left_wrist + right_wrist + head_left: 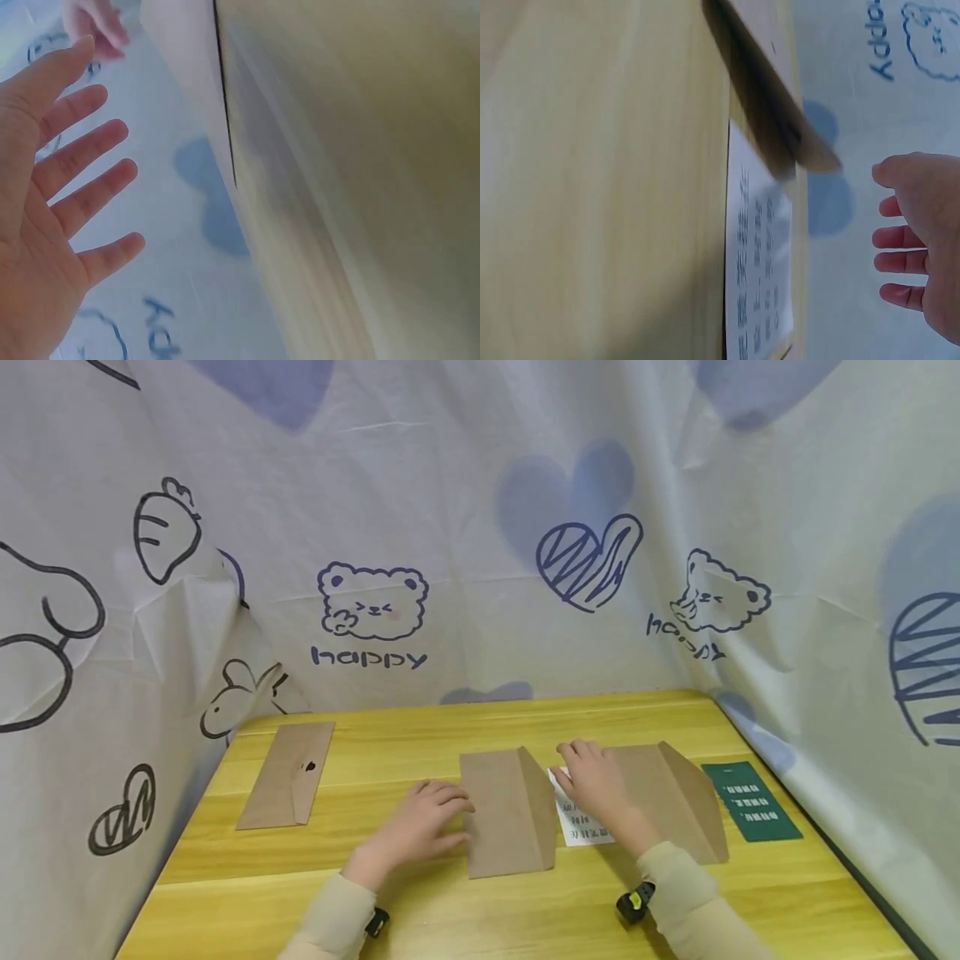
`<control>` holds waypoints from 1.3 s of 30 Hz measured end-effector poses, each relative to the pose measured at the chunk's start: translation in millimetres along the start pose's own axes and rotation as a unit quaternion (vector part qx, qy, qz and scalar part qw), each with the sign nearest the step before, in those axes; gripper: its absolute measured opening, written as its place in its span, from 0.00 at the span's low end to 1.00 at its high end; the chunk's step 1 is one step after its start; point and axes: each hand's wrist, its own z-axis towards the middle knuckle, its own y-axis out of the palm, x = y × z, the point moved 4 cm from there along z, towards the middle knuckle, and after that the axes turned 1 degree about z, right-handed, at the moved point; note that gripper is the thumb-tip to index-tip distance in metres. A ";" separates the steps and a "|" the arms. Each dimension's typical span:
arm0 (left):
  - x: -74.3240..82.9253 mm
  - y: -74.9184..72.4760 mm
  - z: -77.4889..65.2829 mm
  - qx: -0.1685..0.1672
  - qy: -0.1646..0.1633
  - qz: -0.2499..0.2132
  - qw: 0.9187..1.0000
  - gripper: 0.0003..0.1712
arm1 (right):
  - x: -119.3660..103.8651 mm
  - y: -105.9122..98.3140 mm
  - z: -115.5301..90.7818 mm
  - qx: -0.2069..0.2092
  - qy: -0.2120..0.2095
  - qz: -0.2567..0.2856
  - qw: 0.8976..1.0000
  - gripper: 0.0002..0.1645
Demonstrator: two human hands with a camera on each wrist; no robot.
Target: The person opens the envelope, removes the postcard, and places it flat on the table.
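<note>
In the head view, a brown paper envelope (498,814) lies in the middle of the table with its flap unfolded to the right. At its left edge is my left hand (427,822); the left wrist view shows its fingers spread, holding nothing. To the right of that envelope lies a white card with printed characters (581,822). My right hand (596,785) is above this card, partly covering it; in the right wrist view its fingers are loosely extended and grip nothing. A second brown envelope (648,785), flap also unfolded to the right, lies beyond the right hand.
A closed brown envelope (281,777) with a small dark mark on its flap lies at the table's left. A dark green card with white print (752,802) is near the right edge. Pale printed curtains (480,610) surround the yellow wooden table (390,739).
</note>
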 end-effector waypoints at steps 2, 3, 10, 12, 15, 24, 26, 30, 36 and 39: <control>-8.2 -4.6 -10.8 0.011 -0.019 0.001 1.000 0.22 | -8.6 0.4 -2.2 0.008 -0.012 0.011 1.000 0.22; -12.5 -6.8 -16.2 0.016 -0.030 0.001 0.999 0.22 | -13.2 0.5 -3.5 0.014 -0.022 0.015 1.000 0.21; -47.1 -19.6 -53.6 0.046 -0.115 0.004 0.992 0.22 | -51.6 1.1 -9.4 0.008 -0.091 0.031 0.995 0.19; -56.4 -24.6 -63.9 0.058 -0.134 0.009 0.989 0.22 | -63.5 1.5 -10.0 -0.002 -0.109 0.037 0.993 0.21; -69.2 -32.5 -78.8 0.072 -0.161 0.018 0.984 0.21 | -80.5 1.8 -10.3 -0.009 -0.135 0.043 0.990 0.23; -105.0 -45.9 -116.3 0.083 -0.235 0.034 0.968 0.21 | -125.1 8.1 -10.3 -0.041 -0.207 0.023 0.977 0.23; -111.4 -50.0 -124.0 0.080 -0.248 0.043 0.964 0.22 | -135.1 9.3 -10.6 -0.050 -0.225 0.020 0.973 0.24; -124.3 -61.0 -137.5 0.065 -0.283 0.055 0.956 0.25 | -154.9 10.1 -10.7 -0.071 -0.257 0.011 0.964 0.24; -146.6 -66.8 -151.9 0.016 -0.314 0.054 0.948 0.26 | -180.5 14.9 -8.7 -0.117 -0.284 0.035 0.951 0.29; -158.5 -65.0 -157.8 -0.010 -0.317 0.061 0.946 0.28 | -190.5 18.6 -7.3 -0.133 -0.297 0.044 0.945 0.32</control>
